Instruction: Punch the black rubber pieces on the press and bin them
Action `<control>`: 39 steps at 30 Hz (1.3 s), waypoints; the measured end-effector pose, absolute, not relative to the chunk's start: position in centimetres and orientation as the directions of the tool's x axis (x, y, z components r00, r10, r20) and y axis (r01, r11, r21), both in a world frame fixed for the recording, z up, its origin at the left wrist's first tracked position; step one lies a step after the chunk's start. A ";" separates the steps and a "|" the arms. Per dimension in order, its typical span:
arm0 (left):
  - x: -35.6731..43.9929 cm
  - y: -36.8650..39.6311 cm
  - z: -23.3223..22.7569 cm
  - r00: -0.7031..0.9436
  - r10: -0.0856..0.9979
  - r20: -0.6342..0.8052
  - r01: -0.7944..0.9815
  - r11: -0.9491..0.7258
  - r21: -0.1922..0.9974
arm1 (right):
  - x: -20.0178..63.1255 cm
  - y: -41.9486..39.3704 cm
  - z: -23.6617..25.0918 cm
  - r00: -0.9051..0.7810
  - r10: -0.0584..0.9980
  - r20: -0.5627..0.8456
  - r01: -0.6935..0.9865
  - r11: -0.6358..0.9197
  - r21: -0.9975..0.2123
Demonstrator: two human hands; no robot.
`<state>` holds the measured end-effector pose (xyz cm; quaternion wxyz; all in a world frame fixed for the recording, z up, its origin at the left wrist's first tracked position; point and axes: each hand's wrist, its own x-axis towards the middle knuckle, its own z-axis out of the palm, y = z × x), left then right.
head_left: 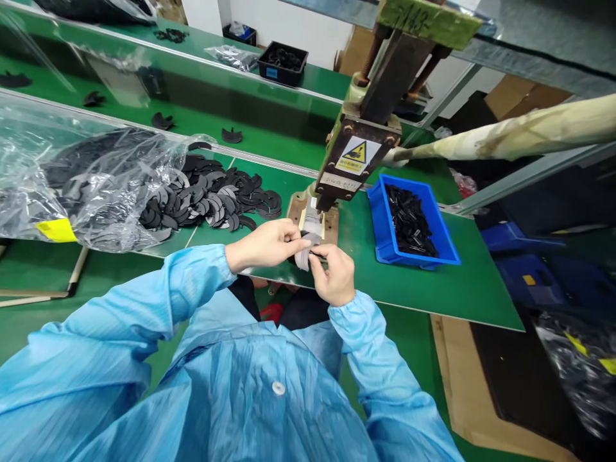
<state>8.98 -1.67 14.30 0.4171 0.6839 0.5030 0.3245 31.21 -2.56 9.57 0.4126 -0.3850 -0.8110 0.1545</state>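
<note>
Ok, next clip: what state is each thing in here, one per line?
Left hand: pinching the small grey part.
Right hand: pinching the same part from the other side.
Small grey part: held off the table, in front of the press.
Press: ram resting low over its base plate.
Plastic bag: lying open, black pieces spilling out.
Black pieces: loose heap on the table.
Blue bin: upright, partly filled with black parts.

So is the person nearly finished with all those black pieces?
Hard to say, but much seems left. A big pile of black pieces still spills from the plastic bag beside the press. The blue bin holds small black parts, perhaps finished or perhaps supply; I can't tell. In hand now: the left hand and right hand hold one grey piece just before the press.
</note>
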 end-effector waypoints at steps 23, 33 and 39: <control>4.4 18.0 10.9 -0.156 0.922 -0.354 0.062 0.366 0.928 | 38.9 -1.1 3.0 -0.072 0.871 0.487 0.613 0.423 -0.667; 2.5 21.5 9.3 -0.304 0.940 -0.154 0.358 0.262 0.896 | 38.8 -1.4 3.1 -0.085 0.884 0.460 0.628 0.406 -0.664; 1.0 14.1 7.9 0.009 0.992 0.127 0.710 -0.096 0.698 | 38.5 -1.2 3.6 -0.128 0.871 0.475 0.583 0.453 -0.674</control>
